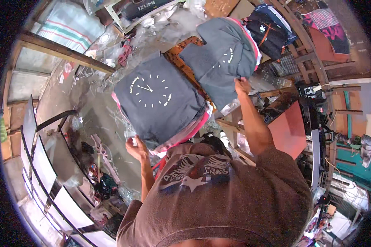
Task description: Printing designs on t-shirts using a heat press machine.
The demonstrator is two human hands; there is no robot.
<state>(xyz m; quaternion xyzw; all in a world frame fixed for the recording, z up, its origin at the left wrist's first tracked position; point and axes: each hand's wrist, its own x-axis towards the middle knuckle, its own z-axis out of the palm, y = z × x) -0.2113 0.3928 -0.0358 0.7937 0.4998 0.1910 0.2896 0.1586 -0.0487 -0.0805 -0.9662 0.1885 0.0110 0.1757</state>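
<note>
Two piles of folded shirts lie side by side in front of me. The nearer left pile has a dark grey shirt point(161, 109) on top, printed with a white clock-like ring, and pink and white layers show under its edges. On the right pile, another dark grey shirt point(218, 61) lies partly spread, its print bent by folds. My right hand point(242, 85) is closed on that shirt's near right edge. Beside the left pile's near left corner is my left hand point(137, 149), fingers curled around a small whitish bit that I cannot make out.
Brown wood point(189, 43) shows between the piles. Dark folded clothes point(272, 35) lie on a wooden rack at the far right. White panels in a dark metal frame point(43, 162) stand at left. A wooden beam point(66, 51) crosses the far left; plastic scraps litter the floor.
</note>
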